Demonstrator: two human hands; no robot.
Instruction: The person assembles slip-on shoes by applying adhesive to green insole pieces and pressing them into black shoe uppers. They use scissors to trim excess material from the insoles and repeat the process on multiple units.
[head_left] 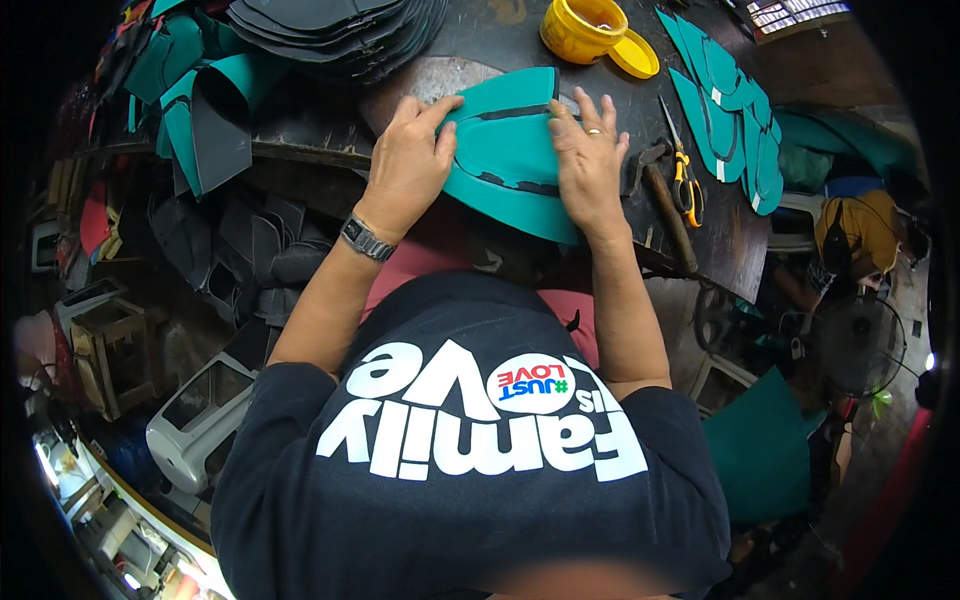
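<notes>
A curved teal sheet piece [505, 150] with dark bands across it lies in front of me, at the near edge of the dark table. It looks like layered flat material, possibly shoe parts. My left hand [410, 155] grips its left edge, with thumb and forefinger on the teal surface and the other fingers curled. My right hand [590, 160] rests on the right side, fingers spread and stretched upward. The sheet's right end is partly hidden beneath that hand.
Right of the sheet lie yellow-handled scissors [687, 185] and a wooden-handled hammer [668, 215]. A yellow tub [580, 35] and its lid [635, 55] stand beyond. Teal cut pieces [715, 115] lie far right. Dark stacked sheets [340, 35] and teal scraps [185, 120] are at left.
</notes>
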